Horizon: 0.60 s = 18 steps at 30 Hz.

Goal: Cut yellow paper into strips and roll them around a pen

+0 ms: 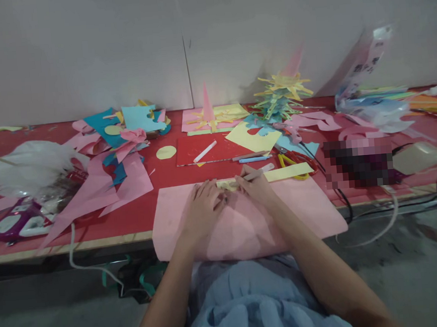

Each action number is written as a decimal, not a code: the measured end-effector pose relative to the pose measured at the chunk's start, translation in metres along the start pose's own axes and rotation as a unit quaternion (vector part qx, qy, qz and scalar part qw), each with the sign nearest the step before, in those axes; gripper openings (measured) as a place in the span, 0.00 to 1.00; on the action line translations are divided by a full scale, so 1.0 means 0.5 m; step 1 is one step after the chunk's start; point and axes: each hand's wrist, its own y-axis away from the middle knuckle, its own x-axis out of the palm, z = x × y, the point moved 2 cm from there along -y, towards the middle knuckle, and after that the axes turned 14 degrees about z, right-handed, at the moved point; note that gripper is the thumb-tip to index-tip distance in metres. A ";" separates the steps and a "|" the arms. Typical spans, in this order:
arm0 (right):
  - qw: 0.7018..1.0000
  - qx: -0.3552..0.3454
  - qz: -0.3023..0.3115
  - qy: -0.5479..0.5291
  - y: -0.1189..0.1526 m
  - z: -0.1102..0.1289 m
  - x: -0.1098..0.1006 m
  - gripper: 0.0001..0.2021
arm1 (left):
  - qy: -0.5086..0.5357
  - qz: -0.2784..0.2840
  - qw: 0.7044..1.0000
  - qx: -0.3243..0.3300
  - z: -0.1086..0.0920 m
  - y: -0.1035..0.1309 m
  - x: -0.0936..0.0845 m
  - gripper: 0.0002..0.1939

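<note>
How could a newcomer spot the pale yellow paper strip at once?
On the long red table, a broad pink sheet overhangs the near edge. Along its far edge, the pale yellow paper strip runs from the left hand rightward past the right hand. Unlike the round yellow paper disc, it is long and narrow.

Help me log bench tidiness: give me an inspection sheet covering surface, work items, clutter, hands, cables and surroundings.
Surface: red-covered table; a large pink paper sheet overhangs its front edge.
Work items: long pale-yellow paper strip lies along the sheet's far edge.
Clutter: cut pink paper offcuts and a crumpled white plastic bag, both at left.
Hands: left hand rests at the strip's left end; right hand holds a slim greyish pen.
Cables: thin white cable hangs off the front edge at left; black cable passes right of the sheet.
Surroundings: pale grey wall behind, grey floor below.
</note>
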 end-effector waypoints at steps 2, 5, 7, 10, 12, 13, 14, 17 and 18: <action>1.000 0.005 -0.001 -0.010 -0.001 -0.004 0.000 0.12 | -0.003 0.000 1.000 -0.002 -0.001 0.000 -0.001 0.11; 1.000 0.005 -0.002 -0.014 -0.003 -0.007 0.001 0.12 | -0.001 0.002 1.000 -0.004 0.001 -0.001 0.001 0.12; 1.000 0.004 0.000 -0.010 -0.003 -0.008 0.001 0.12 | 0.002 0.001 1.000 -0.005 0.002 -0.001 0.002 0.12; 1.000 0.005 0.006 0.005 -0.003 -0.006 0.002 0.13 | 0.002 0.001 1.000 -0.003 0.001 0.000 0.002 0.11; 1.000 0.004 0.001 0.019 -0.002 -0.005 0.002 0.12 | 0.000 0.000 1.000 0.000 0.000 0.000 0.001 0.11; 1.000 0.001 -0.004 0.024 -0.002 -0.005 0.002 0.12 | 0.000 -0.001 1.000 0.002 0.001 0.000 0.001 0.11; 1.000 -0.001 -0.008 0.025 -0.001 -0.004 0.002 0.12 | -0.001 -0.002 1.000 0.002 0.001 0.000 0.002 0.11; 1.000 -0.002 -0.008 0.000 -0.001 -0.003 0.002 0.12 | -0.002 -0.006 1.000 0.000 0.005 -0.001 0.004 0.11; 1.000 0.000 -0.004 -0.010 -0.001 -0.003 0.002 0.12 | -0.002 -0.006 1.000 0.000 0.006 -0.002 0.005 0.12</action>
